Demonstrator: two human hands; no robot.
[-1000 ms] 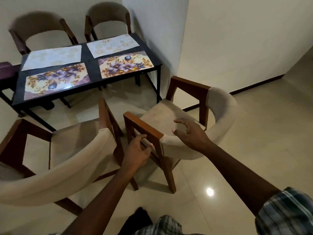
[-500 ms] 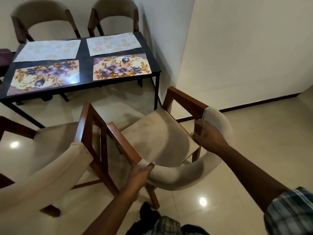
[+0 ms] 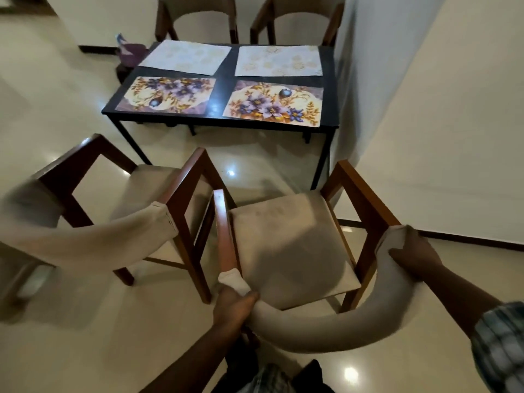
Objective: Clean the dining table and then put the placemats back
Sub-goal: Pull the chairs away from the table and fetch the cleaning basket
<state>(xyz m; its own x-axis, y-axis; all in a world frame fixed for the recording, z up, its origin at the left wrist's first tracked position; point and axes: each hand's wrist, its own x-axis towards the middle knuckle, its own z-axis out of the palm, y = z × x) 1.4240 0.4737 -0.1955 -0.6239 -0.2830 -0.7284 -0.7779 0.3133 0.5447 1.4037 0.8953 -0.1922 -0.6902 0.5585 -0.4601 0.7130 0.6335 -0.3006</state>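
The black dining table (image 3: 224, 80) stands ahead against the wall. On it lie two floral purple placemats (image 3: 167, 93) (image 3: 273, 102) at the near side and two pale patterned placemats (image 3: 185, 56) (image 3: 279, 61) at the far side. A wooden chair with a beige padded backrest (image 3: 286, 251) stands right in front of me, facing the table. My left hand (image 3: 234, 306) grips the left end of its curved backrest. My right hand (image 3: 415, 255) grips the right end.
A second matching chair (image 3: 113, 211) stands close at the left, its arm nearly touching the one I hold. Two more chairs (image 3: 198, 15) (image 3: 300, 18) sit behind the table. A purple stool (image 3: 131, 51) is at the table's far left. A wall (image 3: 439, 123) runs along the right.
My hands moved from the chair's arm and seat area to both ends of the backrest. The chair has turned square to the table, and the view has swung to face it.
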